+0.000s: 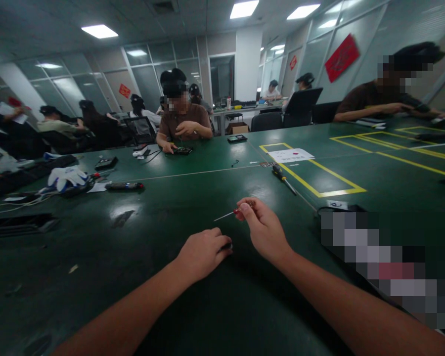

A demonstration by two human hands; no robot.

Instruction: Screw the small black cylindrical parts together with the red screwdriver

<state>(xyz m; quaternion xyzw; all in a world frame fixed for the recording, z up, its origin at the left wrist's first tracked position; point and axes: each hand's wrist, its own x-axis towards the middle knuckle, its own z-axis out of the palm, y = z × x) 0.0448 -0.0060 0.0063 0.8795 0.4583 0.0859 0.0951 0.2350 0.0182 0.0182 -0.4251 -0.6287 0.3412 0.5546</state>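
Screwdriver [234, 212] in right hand [261, 225]: thin, silvery shaft [224, 216], partly hidden reddish handle [238, 210].

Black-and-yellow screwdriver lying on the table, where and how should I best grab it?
Probably by the thick handle, from above, gripping across it: the screwdriver lies flat, its slim shaft nearer you, handle farther off.
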